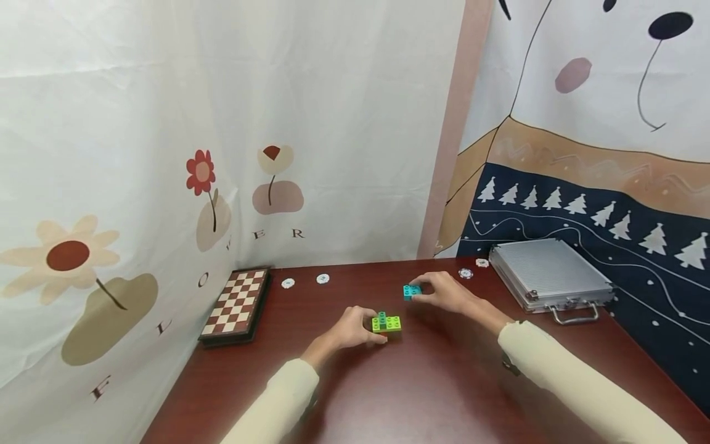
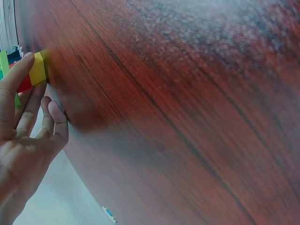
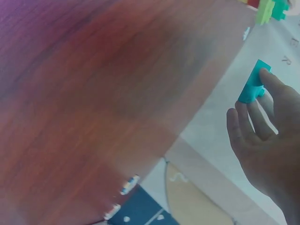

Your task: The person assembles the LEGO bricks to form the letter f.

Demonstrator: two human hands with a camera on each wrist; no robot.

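My left hand point(image 1: 350, 328) grips a small stack of toy building bricks over the middle of the table. On top of that stack is a lime green brick point(image 1: 394, 324), with a narrower teal brick point(image 1: 382, 319) set on its studs. Seen from the left wrist, a yellow brick point(image 2: 37, 71) and a red brick point(image 2: 24, 85) make up lower parts of it, partly covered by the thumb. Farther back and to the right, my right hand point(image 1: 445, 292) pinches a turquoise brick point(image 1: 408, 292) between thumb and fingers. The two held pieces are apart.
A checkered board point(image 1: 235, 303) lies at the table's left edge. Poker chips point(image 1: 288, 283) are spread along the back edge. At the back right lies a silver case point(image 1: 554, 271) with its handle toward the front. Printed cloth point(image 1: 355, 123) hangs behind the dark red table point(image 1: 383, 394).
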